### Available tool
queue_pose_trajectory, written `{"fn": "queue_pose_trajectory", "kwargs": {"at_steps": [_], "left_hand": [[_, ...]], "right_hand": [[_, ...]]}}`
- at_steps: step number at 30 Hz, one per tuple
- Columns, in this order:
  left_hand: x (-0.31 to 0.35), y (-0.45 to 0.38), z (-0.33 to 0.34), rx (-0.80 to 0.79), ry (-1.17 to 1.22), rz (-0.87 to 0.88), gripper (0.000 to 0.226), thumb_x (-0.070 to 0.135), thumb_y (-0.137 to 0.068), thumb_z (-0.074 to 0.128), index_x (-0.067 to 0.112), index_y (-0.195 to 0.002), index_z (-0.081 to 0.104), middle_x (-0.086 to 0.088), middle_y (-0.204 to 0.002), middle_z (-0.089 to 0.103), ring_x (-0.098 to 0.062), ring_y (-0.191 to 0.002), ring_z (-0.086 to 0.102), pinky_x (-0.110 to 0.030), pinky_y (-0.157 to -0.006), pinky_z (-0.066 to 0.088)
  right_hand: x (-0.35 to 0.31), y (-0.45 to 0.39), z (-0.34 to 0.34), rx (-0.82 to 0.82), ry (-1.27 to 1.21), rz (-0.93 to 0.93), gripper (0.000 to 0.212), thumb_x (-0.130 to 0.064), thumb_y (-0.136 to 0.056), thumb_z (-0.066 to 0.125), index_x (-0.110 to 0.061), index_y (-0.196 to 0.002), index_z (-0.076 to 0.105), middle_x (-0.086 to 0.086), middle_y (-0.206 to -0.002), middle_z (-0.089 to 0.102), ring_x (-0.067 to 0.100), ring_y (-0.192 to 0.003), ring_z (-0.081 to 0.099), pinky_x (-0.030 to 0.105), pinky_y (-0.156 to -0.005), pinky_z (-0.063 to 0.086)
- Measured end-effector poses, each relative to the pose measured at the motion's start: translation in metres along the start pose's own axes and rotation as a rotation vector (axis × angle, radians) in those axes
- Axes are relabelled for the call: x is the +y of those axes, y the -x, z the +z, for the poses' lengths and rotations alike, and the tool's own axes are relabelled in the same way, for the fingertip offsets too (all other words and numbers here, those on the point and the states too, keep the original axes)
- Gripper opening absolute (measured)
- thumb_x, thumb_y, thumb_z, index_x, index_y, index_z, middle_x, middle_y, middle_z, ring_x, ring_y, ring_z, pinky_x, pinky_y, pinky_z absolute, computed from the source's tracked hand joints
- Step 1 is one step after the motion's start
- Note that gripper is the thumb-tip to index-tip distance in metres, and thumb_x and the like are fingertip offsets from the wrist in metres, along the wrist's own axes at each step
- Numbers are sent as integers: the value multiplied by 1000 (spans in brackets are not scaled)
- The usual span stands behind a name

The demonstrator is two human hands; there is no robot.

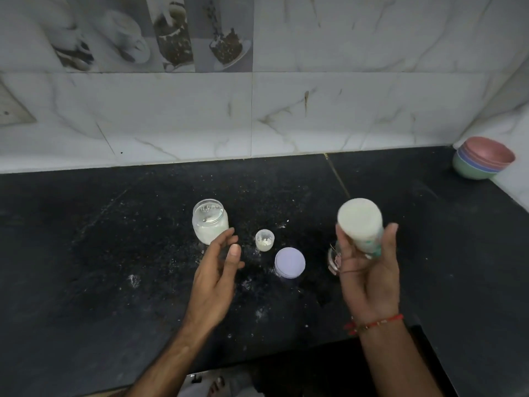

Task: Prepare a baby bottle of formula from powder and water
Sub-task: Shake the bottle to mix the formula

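Observation:
My right hand grips a baby bottle full of white liquid, tilted so that its round base points up at the camera; its top is hidden behind my fingers. My left hand hovers open above the black counter, fingers apart, holding nothing. Just beyond its fingertips stands an open glass jar with white powder in it. A small clear cup with traces of powder sits between my hands. A lilac lid lies flat near it. Powder is spilled across the counter.
A clear glass stands on the counter, partly hidden behind my right hand. A stack of coloured bowls sits in the far right corner. A marbled tile wall backs the counter. The counter's front edge runs below my forearms.

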State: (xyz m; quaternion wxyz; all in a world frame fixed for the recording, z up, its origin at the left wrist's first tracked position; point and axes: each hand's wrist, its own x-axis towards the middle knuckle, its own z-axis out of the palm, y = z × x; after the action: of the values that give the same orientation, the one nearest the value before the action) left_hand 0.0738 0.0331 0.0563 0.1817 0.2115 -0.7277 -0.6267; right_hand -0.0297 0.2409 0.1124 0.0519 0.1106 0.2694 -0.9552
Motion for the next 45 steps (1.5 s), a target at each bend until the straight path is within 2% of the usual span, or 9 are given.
{"fn": "queue_pose_trajectory", "kwargs": {"at_steps": [5, 9, 15, 18, 24, 29, 32, 38, 45], "left_hand": [[6, 8, 34, 28, -33, 30, 32, 48, -104, 55, 41, -134, 62, 15, -131, 68, -11, -105, 74, -35, -88, 55], [10, 6, 57, 64, -106, 85, 21, 36, -106, 58, 40, -124, 68, 16, -126, 70, -11, -115, 70, -42, -99, 57], [22, 10, 86, 117, -133, 148, 20, 22, -104, 63, 33, -116, 73, 12, -126, 71, -8, -120, 65, -36, -98, 56], [25, 18, 98, 150, -137, 146, 20, 22, -103, 65, 34, -115, 73, 11, -126, 71, -8, -116, 67, -33, -96, 55], [31, 30, 115, 199, -120, 127, 20, 19, -100, 69, 33, -114, 74, 10, -127, 72, -6, -104, 70, -28, -87, 56], [36, 39, 115, 231, -85, 126, 17, 20, -100, 69, 30, -113, 74, 8, -124, 73, -10, -104, 70, -13, -82, 52], [33, 41, 109, 233, -97, 119, 17, 24, -99, 69, 33, -113, 74, 9, -123, 74, -9, -103, 70, -21, -83, 55], [38, 26, 90, 166, -110, 145, 17, 25, -100, 69, 36, -112, 73, 11, -119, 74, -8, -104, 71, -37, -86, 59], [48, 6, 56, 108, -93, 211, 18, 20, -100, 68, 26, -117, 73, 8, -117, 73, 2, -88, 67, -9, -70, 48]], "right_hand": [[-18, 0, -9, -228, 451, -99, 72, -19, -84, 72, -26, -149, 41, 9, -119, 65, 21, -95, 69, 32, -66, 61], [-43, -12, -18, -656, 1010, -147, 94, -11, -70, 94, -43, -143, 43, 19, -125, 63, 32, -106, 70, 42, -91, 60], [-81, -31, -22, -132, 84, -13, 58, -33, -98, 60, -15, -151, 43, 15, -138, 65, 22, -107, 74, 37, -81, 64], [-85, -35, -34, -102, -88, 62, 56, -45, -102, 56, -8, -144, 51, 16, -145, 60, 24, -114, 72, 37, -82, 63], [-89, -27, -52, -933, 938, 21, 99, -17, -71, 91, -50, -148, 38, 22, -130, 60, 35, -112, 65, 48, -95, 58], [-101, -36, -45, -272, 37, 83, 51, -42, -97, 62, -17, -139, 50, 11, -129, 69, 21, -106, 74, 36, -78, 63], [-96, -40, -49, -163, -143, 140, 49, -44, -105, 49, -10, -141, 53, 16, -146, 60, 23, -118, 70, 35, -82, 62], [-82, -17, -36, -982, 837, -86, 102, -4, -75, 85, -54, -149, 34, 22, -119, 65, 29, -106, 66, 38, -92, 57], [-62, -16, -19, -62, -250, 24, 57, -49, -103, 53, -11, -144, 53, 17, -147, 59, 22, -115, 71, 34, -83, 62]]}}
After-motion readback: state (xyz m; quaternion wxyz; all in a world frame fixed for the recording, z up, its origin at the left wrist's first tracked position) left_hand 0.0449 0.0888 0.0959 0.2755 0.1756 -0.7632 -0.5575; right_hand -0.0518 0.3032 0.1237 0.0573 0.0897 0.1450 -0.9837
